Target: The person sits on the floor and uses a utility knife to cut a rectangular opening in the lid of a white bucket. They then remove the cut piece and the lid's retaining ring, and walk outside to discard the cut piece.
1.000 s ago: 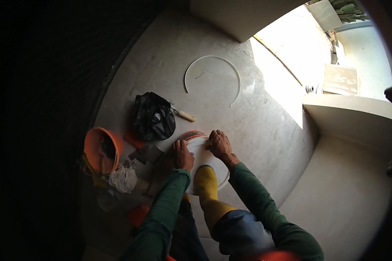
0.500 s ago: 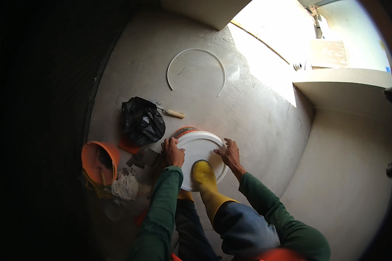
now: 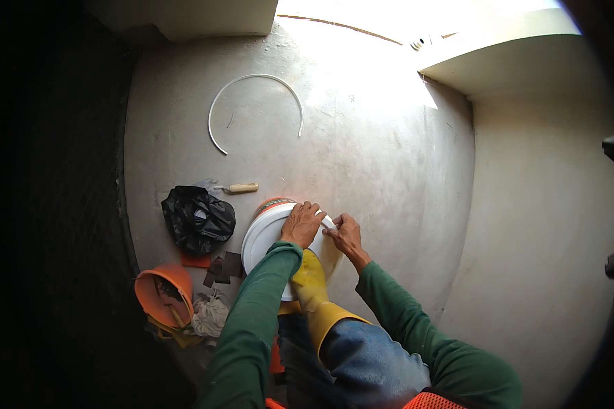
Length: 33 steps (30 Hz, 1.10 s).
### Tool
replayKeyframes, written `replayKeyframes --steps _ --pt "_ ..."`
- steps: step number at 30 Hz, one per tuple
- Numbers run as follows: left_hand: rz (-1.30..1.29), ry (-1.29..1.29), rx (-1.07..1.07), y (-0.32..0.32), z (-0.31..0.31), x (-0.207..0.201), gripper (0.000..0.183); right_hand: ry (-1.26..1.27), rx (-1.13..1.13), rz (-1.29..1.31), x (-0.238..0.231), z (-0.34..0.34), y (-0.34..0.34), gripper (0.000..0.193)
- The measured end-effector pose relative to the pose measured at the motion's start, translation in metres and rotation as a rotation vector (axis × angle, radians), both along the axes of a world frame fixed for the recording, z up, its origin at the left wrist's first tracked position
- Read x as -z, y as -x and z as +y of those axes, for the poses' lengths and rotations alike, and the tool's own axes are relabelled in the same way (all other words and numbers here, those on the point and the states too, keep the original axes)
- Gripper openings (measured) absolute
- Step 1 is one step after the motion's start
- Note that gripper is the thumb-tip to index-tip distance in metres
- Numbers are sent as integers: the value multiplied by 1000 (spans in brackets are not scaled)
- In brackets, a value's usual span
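Both hands have shifted along the round white plastic bucket lid (image 3: 269,238): left hand (image 3: 301,225) is pressing flat on top, right hand (image 3: 345,234) is pinching its rim. Just below, a yellow rubber boot (image 3: 312,283) is bracing the lid on the grey concrete floor (image 3: 361,150).

I hold both green-sleeved arms forward, left hand (image 3: 301,224) flat with fingers spread, right hand (image 3: 345,234) curled, fingertips pinching.

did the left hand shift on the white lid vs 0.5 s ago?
Yes. The left hand has moved from the white lid's left rim to its top edge, close to the right hand.
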<state>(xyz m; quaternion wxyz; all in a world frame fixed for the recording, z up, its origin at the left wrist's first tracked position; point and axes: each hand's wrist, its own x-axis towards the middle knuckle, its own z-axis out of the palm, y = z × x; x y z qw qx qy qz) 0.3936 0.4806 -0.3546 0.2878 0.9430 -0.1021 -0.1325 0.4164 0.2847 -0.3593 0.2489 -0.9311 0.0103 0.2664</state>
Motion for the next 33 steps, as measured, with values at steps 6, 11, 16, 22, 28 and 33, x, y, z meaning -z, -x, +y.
replayKeyframes --steps 6,11,16,22,28,33 --pt "4 -61 79 -16 -18 6 16 -46 63 87 3 -2 -4 43" --pt "52 -67 37 -26 -21 3 18 -6 116 140 -2 1 -5 42" --pt "139 -26 13 -30 -23 0 21 -29 106 136 -2 0 -5 40" --pt "179 -47 -1 -30 -25 -4 23 -84 120 192 -1 -6 -6 40" --pt "195 -108 -6 -32 -30 -4 15 -90 120 146 0 -5 -7 42" --pt "91 -177 87 -30 -37 -7 13 -24 79 101 2 0 -8 45"
